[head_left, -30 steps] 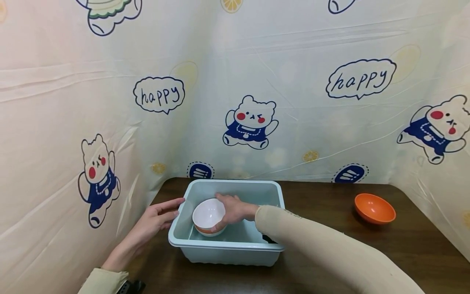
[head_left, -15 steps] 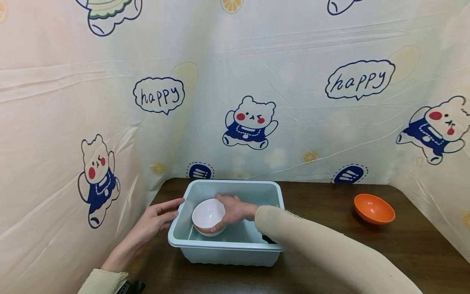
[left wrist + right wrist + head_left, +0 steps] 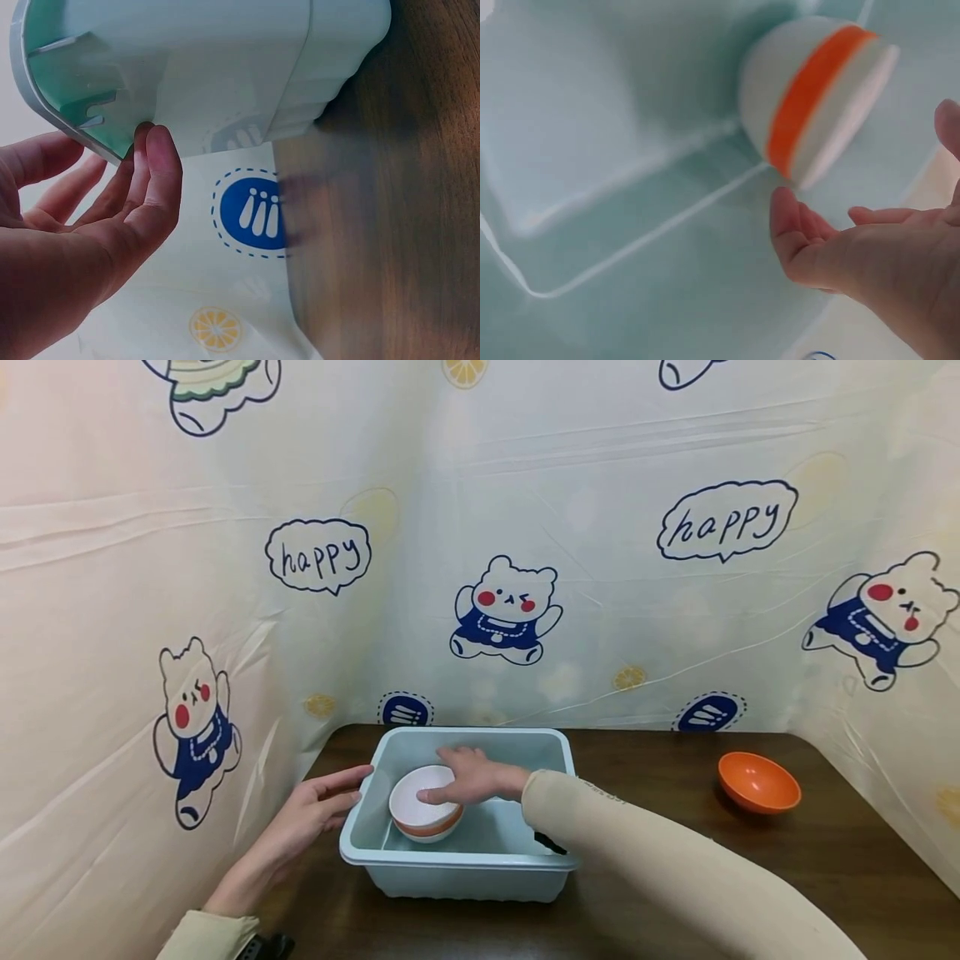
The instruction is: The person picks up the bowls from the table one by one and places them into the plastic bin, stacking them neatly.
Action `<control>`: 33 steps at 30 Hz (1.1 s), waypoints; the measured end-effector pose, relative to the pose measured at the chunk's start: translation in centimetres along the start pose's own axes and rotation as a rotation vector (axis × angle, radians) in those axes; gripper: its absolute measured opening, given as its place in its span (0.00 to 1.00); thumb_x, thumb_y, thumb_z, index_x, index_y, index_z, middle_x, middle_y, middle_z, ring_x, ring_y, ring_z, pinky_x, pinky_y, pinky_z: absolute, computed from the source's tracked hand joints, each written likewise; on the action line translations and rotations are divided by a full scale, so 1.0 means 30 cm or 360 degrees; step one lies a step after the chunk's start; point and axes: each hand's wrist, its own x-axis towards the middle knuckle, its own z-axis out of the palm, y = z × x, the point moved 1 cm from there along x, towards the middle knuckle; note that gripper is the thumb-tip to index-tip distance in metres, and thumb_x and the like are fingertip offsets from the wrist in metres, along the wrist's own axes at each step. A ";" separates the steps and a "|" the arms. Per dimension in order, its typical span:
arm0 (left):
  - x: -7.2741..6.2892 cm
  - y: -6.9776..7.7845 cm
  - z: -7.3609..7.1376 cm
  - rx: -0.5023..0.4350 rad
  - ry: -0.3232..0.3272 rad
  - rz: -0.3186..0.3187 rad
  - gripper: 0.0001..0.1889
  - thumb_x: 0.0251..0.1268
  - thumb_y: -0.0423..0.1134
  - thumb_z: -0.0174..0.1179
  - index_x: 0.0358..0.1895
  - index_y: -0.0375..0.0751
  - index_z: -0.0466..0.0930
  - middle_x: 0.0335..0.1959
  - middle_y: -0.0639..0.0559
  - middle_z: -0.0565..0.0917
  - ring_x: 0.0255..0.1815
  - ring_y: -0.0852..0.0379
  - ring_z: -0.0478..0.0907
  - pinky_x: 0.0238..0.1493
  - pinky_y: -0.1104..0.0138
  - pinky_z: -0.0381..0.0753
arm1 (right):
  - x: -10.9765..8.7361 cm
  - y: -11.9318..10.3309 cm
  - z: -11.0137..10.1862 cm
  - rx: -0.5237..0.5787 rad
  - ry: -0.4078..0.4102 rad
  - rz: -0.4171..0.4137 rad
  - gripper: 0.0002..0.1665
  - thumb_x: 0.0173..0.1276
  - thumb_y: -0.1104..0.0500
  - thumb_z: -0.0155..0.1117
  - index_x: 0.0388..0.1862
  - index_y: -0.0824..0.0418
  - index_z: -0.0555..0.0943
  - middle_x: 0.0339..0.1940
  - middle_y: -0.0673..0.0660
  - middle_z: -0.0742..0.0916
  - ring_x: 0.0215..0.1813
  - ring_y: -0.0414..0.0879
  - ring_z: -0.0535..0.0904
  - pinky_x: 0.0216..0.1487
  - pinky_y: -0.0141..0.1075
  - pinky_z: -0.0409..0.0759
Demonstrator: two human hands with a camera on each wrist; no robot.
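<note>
A white bowl with an orange band [image 3: 420, 802] sits in the left part of a light blue plastic basin [image 3: 456, 858]. My right hand [image 3: 474, 777] is over the bowl's right side, fingers and thumb spread. In the right wrist view the right hand [image 3: 862, 240] has its fingertips beside the bowl [image 3: 802, 97], gripping nothing. My left hand [image 3: 315, 806] touches the basin's left rim with its fingertips. The left wrist view has the left hand [image 3: 97, 217] with loosely bent fingers against the outside of the basin [image 3: 210, 75], just under the rim.
An orange bowl [image 3: 759, 783] stands at the right on the dark wooden table [image 3: 637, 777]. Behind and at both sides hangs a pale curtain [image 3: 420, 635] printed with cartoon bears. The right forearm's sleeve [image 3: 660, 860] crosses over the basin's right edge.
The right hand has let go of the banded bowl, its thumb moving up from the bowl's near side. The bowl remains in the basin. The left hand stays at the rim.
</note>
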 end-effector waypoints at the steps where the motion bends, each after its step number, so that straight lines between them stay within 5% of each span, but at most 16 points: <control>1: -0.001 0.001 0.001 0.0000 0.0002 -0.0002 0.28 0.83 0.36 0.54 0.79 0.31 0.65 0.76 0.30 0.69 0.67 0.38 0.78 0.58 0.52 0.85 | -0.001 -0.005 -0.008 -0.0008 -0.0001 -0.0006 0.53 0.72 0.31 0.63 0.87 0.54 0.59 0.84 0.59 0.65 0.82 0.58 0.56 0.79 0.56 0.59; 10: 0.003 0.001 -0.001 0.0018 0.0006 0.0004 0.28 0.83 0.37 0.55 0.79 0.32 0.65 0.77 0.30 0.68 0.67 0.37 0.78 0.58 0.51 0.85 | -0.064 -0.061 -0.096 -0.0005 0.0003 -0.0130 0.50 0.75 0.33 0.61 0.86 0.57 0.60 0.83 0.56 0.68 0.82 0.54 0.61 0.79 0.54 0.61; 18: 0.004 -0.002 0.001 0.0022 0.0006 0.0001 0.28 0.83 0.37 0.55 0.79 0.32 0.65 0.77 0.31 0.68 0.67 0.38 0.78 0.57 0.53 0.85 | -0.146 -0.077 -0.154 0.0053 0.0074 -0.0047 0.45 0.77 0.37 0.63 0.82 0.60 0.67 0.79 0.59 0.74 0.78 0.55 0.67 0.76 0.53 0.67; 26: -0.002 0.001 -0.003 -0.0001 0.0011 -0.0009 0.28 0.83 0.38 0.56 0.79 0.31 0.65 0.76 0.30 0.70 0.66 0.40 0.80 0.56 0.56 0.85 | -0.226 -0.068 -0.201 0.0162 0.0192 -0.0145 0.36 0.75 0.44 0.68 0.74 0.61 0.76 0.67 0.61 0.82 0.63 0.54 0.80 0.59 0.48 0.84; 33: 0.003 0.002 0.002 0.0005 0.0010 -0.0013 0.28 0.83 0.37 0.55 0.79 0.31 0.65 0.76 0.30 0.69 0.66 0.40 0.79 0.56 0.55 0.86 | -0.291 -0.044 -0.222 0.0182 0.0239 -0.0206 0.29 0.76 0.46 0.68 0.68 0.61 0.79 0.60 0.60 0.84 0.54 0.52 0.82 0.52 0.43 0.85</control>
